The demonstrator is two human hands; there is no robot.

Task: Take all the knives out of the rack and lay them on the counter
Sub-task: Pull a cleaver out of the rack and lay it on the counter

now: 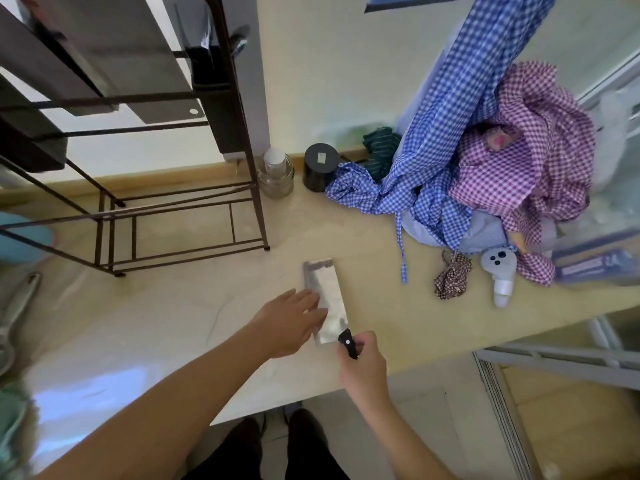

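Observation:
A cleaver (pixel 323 292) with a broad steel blade and a black handle lies flat on the beige counter (pixel 173 323), blade pointing away from me. My right hand (pixel 363 362) is shut on its black handle near the counter's front edge. My left hand (pixel 291 320) rests flat, fingers spread, on the blade's left side. The dark metal rack (pixel 156 216) stands at the back left of the counter. A dark knife holder (pixel 214 84) hangs on the rack's upper right with a handle sticking out of it.
A glass jar (pixel 276 174) and a black canister (pixel 320 167) stand by the wall right of the rack. Blue and purple checked cloths (pixel 485 174) pile up at the right, with a white controller (pixel 500 275) beside them. A metal utensil (pixel 17 306) lies at the far left.

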